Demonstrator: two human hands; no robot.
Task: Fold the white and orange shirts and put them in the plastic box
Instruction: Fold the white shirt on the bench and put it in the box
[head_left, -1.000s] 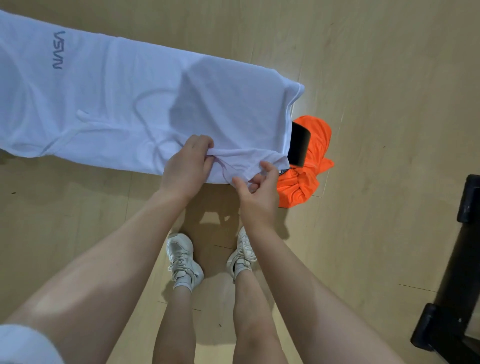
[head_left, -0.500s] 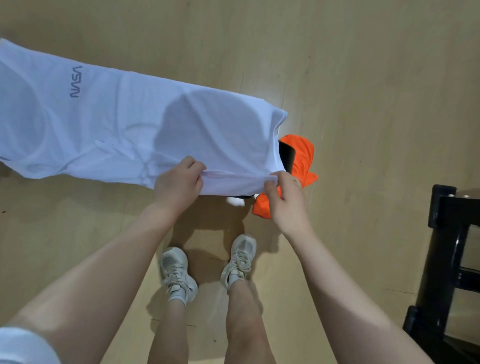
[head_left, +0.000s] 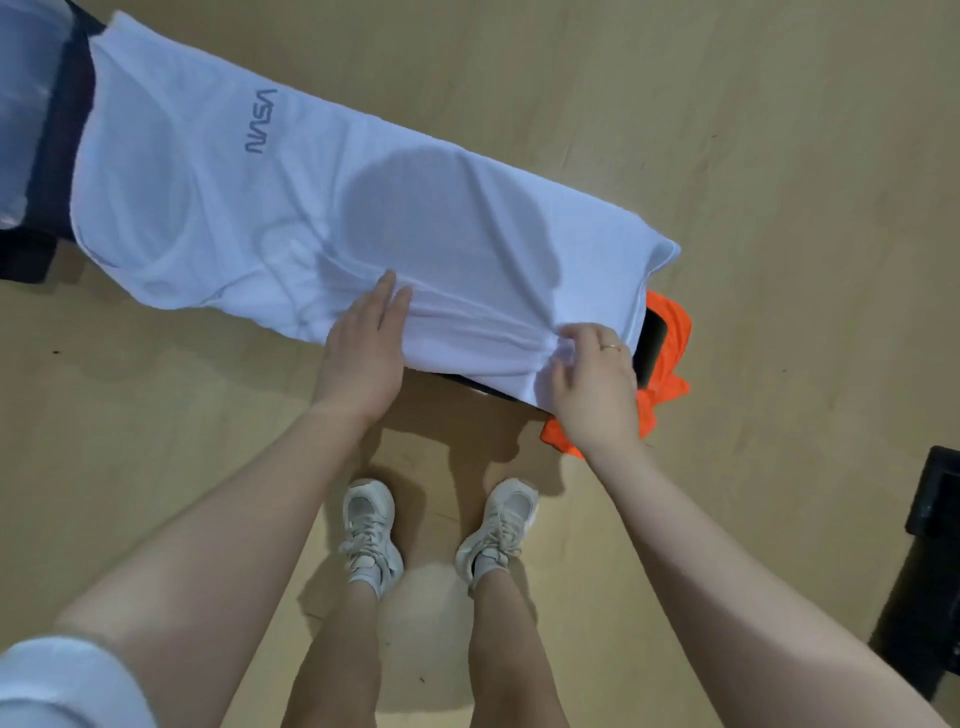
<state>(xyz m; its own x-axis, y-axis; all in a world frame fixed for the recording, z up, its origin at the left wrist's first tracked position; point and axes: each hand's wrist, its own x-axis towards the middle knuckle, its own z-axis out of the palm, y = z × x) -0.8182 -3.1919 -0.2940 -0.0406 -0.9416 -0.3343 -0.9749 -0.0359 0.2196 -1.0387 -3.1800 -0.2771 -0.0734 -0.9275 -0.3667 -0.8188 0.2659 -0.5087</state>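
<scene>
The white shirt (head_left: 322, 208) with a grey NASA print lies spread lengthwise over a dark bench. My left hand (head_left: 363, 348) rests flat on its near edge, fingers together and stretched out, holding nothing. My right hand (head_left: 592, 379) pinches a bunched fold of the white cloth near the shirt's right end. The orange shirt (head_left: 670, 358) lies crumpled at the bench's right end, mostly hidden under the white shirt and my right hand. A clear plastic box (head_left: 21, 104) shows at the far left edge.
The dark bench (head_left: 52, 171) runs under the white shirt, its black end (head_left: 652, 343) showing beside the orange cloth. A black frame (head_left: 930, 582) stands at the right edge. My feet in white sneakers (head_left: 369, 530) stand on the wooden floor (head_left: 779, 156).
My left hand has let go of the white shirt's edge and now lies flat on it. My right hand still pinches the cloth. The view has shifted, bringing the plastic box and bench into sight.
</scene>
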